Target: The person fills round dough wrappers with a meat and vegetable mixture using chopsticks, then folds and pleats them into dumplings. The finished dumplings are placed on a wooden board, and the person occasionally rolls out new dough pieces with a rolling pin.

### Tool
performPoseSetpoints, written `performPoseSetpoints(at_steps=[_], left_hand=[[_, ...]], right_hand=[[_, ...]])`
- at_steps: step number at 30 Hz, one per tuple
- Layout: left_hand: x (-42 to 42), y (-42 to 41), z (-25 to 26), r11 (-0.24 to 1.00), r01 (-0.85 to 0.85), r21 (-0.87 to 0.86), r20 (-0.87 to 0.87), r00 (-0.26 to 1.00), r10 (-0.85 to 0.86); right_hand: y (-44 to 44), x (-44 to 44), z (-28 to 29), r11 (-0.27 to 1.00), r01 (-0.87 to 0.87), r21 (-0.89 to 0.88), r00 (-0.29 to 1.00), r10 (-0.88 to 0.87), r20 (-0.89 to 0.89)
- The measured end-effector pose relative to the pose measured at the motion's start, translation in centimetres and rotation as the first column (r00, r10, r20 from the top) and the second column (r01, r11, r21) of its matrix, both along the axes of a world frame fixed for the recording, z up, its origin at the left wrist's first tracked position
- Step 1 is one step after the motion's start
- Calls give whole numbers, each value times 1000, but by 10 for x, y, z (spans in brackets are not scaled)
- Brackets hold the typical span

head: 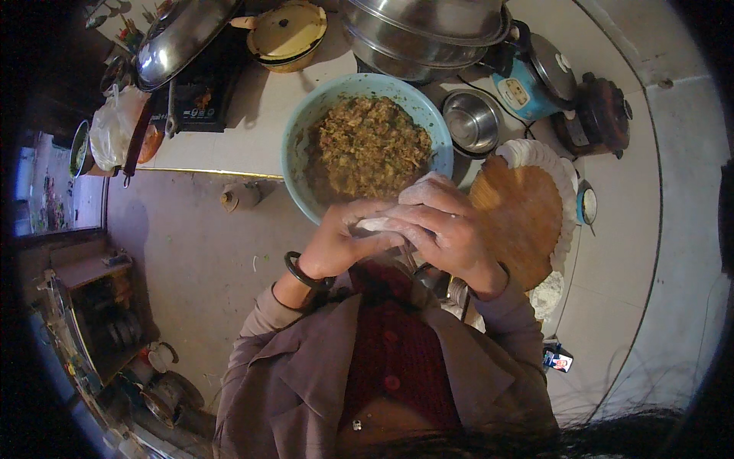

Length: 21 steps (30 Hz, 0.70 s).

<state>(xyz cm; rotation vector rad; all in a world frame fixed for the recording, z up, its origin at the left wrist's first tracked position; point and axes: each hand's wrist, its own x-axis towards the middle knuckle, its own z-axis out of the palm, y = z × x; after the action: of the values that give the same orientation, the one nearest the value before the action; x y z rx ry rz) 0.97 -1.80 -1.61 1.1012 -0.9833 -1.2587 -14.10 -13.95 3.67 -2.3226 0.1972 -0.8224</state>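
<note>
Both of my hands meet over the near rim of a large light-blue basin (295, 172). Between them is a piece of white dough (374, 224), mostly hidden by the fingers. My left hand (335, 236) grips it from the left, thumb below and fingers above. From the right, my right hand (450, 226) presses its fingers, dusted with flour, onto the same dough. Inside the basin lies a brown minced filling (373, 146) with green flecks. A round wooden board (519, 212) sits to the right, with overlapping pleated white dough pieces (530, 154) along its outer edge.
Behind the basin stand a steel steamer (421, 54) and a yellow enamel pot (287, 34). A steel bowl (471, 121), a blue rice cooker (530, 83) and a dark pot (593, 117) are at the right. Flour (547, 294) lies beside the board. An induction cooker (192, 103) is at the left.
</note>
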Motion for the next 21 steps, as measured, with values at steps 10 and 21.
performPoseSetpoints(at_steps=[10, 21], left_hand=[[1, -1, 5, 1000, 22, 3, -119, 993, -21], [4, -2, 2, 986, 61, -157, 176, 984, -33]], right_hand=[[-2, -5, -4, 999, 54, 6, 998, -54, 33], [3, -1, 0, 971, -1, 238, 1000, 7, -24]])
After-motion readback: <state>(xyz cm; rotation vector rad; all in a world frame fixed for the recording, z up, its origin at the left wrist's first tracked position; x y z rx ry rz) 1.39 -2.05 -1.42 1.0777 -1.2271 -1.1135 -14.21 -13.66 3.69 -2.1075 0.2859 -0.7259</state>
